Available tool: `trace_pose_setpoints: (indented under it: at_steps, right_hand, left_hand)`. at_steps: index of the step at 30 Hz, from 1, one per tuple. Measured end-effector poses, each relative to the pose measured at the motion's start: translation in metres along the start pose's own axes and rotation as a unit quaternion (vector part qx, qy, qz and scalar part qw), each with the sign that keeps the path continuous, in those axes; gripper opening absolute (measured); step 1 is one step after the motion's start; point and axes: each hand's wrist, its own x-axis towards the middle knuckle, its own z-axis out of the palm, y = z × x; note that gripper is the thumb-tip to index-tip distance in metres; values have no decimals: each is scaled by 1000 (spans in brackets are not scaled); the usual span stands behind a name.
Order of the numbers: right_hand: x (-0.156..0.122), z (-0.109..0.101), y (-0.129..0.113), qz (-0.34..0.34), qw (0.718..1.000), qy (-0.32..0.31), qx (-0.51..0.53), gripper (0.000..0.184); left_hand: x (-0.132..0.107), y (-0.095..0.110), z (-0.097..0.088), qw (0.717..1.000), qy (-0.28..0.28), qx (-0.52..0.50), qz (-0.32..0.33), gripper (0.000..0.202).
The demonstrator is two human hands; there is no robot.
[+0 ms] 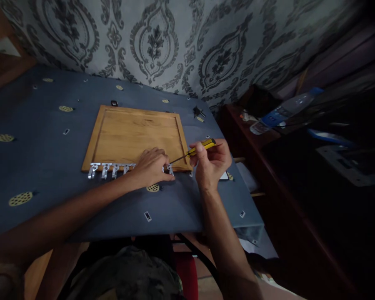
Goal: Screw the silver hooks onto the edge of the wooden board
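Blue-grey tablecloth (50,162) | wooden board (137,133) — honey-brown, framed | silvery hooks (115,170) | yellow-black screwdriver (208,144)

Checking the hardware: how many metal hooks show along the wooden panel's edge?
5 metal hooks show clearly: four left of the left hand, one just right of it. The hand may hide more.

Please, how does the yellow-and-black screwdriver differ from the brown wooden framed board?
The yellow-and-black screwdriver is slim; the brown wooden framed board is broad and rectangular. The screwdriver is held tilted in the right hand; the board lies flat on the blue printed tablecloth.
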Motion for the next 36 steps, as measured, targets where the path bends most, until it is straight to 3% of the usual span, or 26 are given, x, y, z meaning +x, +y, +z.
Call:
trace_pose_setpoints:
  at_steps: [16,27,36]
  right_hand:
    - [0,-1,1,26,999,-39,-20,46]
    - [2,-11,2,39,993,-107,-12,33]
    - [1,-4,0,35,996,-78,12,40]
  left_hand:
    - [1,-5,5,1000,13,9,10,38]
    - [0,-3,3,1000,10,-7,5,37]
    - [0,-1,1,1000,6,-1,5,35]
